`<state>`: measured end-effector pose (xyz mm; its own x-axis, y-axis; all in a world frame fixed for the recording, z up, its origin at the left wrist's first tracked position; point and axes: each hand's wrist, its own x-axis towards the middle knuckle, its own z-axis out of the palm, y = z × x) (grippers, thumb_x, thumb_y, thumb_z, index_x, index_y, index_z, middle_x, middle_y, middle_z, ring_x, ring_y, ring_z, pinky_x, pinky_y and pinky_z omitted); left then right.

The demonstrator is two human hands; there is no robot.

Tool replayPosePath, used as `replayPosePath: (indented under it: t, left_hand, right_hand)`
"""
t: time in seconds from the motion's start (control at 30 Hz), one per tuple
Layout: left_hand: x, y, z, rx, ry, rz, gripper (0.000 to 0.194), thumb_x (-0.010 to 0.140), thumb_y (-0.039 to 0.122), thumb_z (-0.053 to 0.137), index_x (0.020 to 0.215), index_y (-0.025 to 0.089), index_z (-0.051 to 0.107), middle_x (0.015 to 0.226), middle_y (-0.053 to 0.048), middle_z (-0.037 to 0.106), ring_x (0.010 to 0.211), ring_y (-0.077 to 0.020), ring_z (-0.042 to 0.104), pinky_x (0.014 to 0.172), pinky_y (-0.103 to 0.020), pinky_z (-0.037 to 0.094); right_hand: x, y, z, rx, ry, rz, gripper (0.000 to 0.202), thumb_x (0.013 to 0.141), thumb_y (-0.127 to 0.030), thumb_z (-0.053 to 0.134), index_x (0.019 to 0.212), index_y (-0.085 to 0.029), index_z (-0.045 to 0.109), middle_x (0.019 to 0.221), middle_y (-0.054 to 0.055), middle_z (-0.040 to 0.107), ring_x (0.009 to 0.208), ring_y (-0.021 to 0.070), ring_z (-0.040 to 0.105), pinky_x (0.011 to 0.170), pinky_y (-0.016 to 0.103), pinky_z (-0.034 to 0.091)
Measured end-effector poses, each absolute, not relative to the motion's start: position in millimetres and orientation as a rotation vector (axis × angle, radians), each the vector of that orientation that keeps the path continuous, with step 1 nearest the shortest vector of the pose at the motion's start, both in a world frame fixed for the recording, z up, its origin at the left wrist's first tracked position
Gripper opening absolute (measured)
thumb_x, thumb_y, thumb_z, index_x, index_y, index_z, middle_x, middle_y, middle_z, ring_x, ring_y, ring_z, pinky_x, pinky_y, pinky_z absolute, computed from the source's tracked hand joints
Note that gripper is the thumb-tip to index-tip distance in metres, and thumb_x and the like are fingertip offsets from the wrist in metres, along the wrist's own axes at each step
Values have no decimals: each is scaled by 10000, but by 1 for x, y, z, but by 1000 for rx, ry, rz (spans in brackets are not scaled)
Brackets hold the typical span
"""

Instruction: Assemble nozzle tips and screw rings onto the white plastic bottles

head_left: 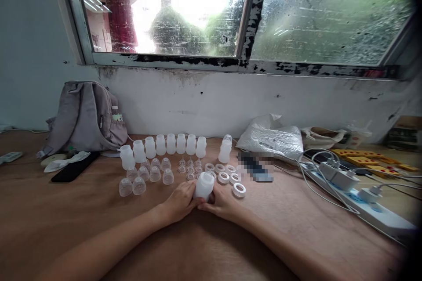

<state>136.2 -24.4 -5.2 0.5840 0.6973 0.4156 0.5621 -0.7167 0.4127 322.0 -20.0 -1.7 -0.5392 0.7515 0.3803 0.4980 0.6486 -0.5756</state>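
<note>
Both my left hand (181, 200) and my right hand (221, 200) are closed round a white baby bottle body (204, 185), which has no cap and leans slightly at the middle of the table. Behind it stands a row of similar open bottles (170, 144). Clear dome caps (154, 174) sit to the left of my hands. Several clear nipples (190, 169) lie just beyond the held bottle. White collar rings (223, 178) are grouped to the right, one (239, 190) nearer my right hand. An assembled bottle (225, 149) with a cap stands at the back.
At the back left a grey backpack (82, 116) leans by the wall, with a black phone-like slab (75, 167) before it. To the right are a silver bag (273, 136), a blurred-out dark object (255, 167), and a power strip (382, 215) with cables. Yellow parts (359, 158) lie beyond.
</note>
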Motion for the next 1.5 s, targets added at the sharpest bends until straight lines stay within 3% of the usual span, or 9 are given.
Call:
replayPosePath:
  t: [0.13,0.3,0.43,0.53,0.63,0.8,1.1,1.3,1.5]
  left_hand:
    - [137,-26,6,2786,1015,718,388,882,352,304,1167,126,437,1188,-120,509,1150,-224,395,960,-358,294]
    - [115,-17,48,2831,1340,541,371,873,400,302,1139,209,478,1063,-68,580,985,-213,502,861,-364,347]
    - [78,-1,65,2665,1735,250,379,772,395,480,1115,235,513,1024,-79,561,971,-251,488,809,-360,354]
    - [59,11,63,2628,1738,147,339,713,383,549,1033,275,574,939,-63,583,944,-261,497,795,-353,342]
    - [57,18,62,2548,1662,296,299,721,417,527,952,243,602,801,-49,612,831,-243,537,756,-338,352]
    - [66,12,80,2202,1348,649,424,742,505,464,1013,183,517,739,-20,604,670,-171,544,590,-253,389]
    - [66,2,96,1988,1143,590,425,740,484,493,1028,171,494,690,-3,596,647,-154,543,552,-231,374]
    - [73,-3,98,1991,1091,533,420,762,508,457,1018,177,490,766,-19,620,693,-157,568,574,-234,383]
    - [83,-16,104,2047,1071,497,424,777,532,411,946,166,544,678,-3,630,609,-139,574,534,-218,361]
  right_hand:
    - [324,-20,2,-928,-2115,804,453,645,-367,653,1020,-177,486,967,57,565,869,219,527,747,324,433]
    - [329,-23,12,-1015,-1945,943,456,669,-347,629,1053,-192,439,987,55,555,885,216,520,740,326,423]
    - [333,-22,22,-1028,-1843,1006,442,716,-353,579,1073,-202,367,937,36,553,842,188,526,701,306,425]
    - [339,-20,29,-1090,-1905,914,355,733,-379,556,1011,-202,424,886,24,553,810,182,525,696,304,418]
    - [346,-18,34,-1169,-1970,762,314,756,-411,515,994,-213,467,881,22,542,773,174,519,683,301,416]
    - [354,-16,33,-1188,-1936,694,307,767,-439,485,983,-227,436,865,15,525,671,140,504,566,258,421]
    - [363,-18,44,-1056,-1958,618,287,751,-447,491,899,-204,458,709,7,510,575,129,472,453,220,353]
    - [360,-22,42,-980,-2023,557,271,758,-433,478,900,-205,446,754,11,510,631,137,468,529,236,371]
    - [355,-28,43,-957,-2061,510,260,737,-371,508,926,-204,443,789,20,509,623,137,474,515,229,358]
